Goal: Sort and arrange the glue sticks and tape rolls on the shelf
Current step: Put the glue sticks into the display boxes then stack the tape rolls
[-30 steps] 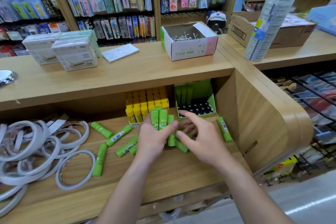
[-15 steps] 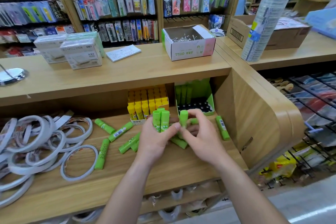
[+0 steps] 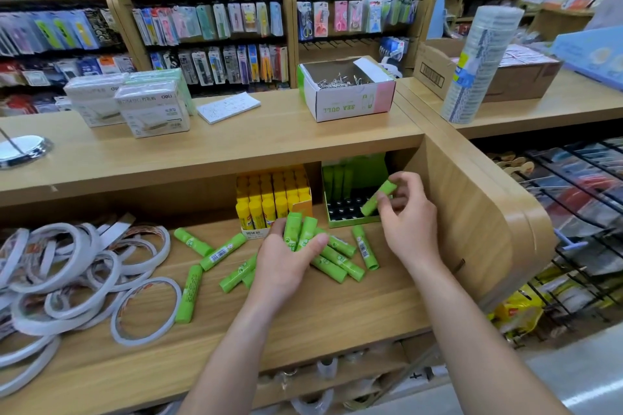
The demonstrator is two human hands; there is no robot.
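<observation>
My right hand [image 3: 406,219] pinches one green glue stick [image 3: 378,198], tilted, over the open green display box [image 3: 354,222] at the back right of the wooden shelf [image 3: 303,320]. My left hand [image 3: 286,261] grips a bundle of two or three green glue sticks [image 3: 298,232], held upright. Several more green glue sticks [image 3: 222,252] lie loose on the shelf around and under my left hand. A yellow box of yellow glue sticks [image 3: 273,202] stands left of the green box. White tape rolls [image 3: 84,276] lie piled at the shelf's left end.
The counter above carries white boxed packs [image 3: 151,108], a notepad [image 3: 228,107], an open box of pins [image 3: 347,91] and a tall wrapped stack of tape [image 3: 478,64]. The shelf's curved wooden side panel [image 3: 472,212] stands right of my right hand. Wire racks are further right.
My right hand has taken one green stick from beside my left hand and lifted it back and right over the green box. The left hand keeps its bundle, nearly still.
</observation>
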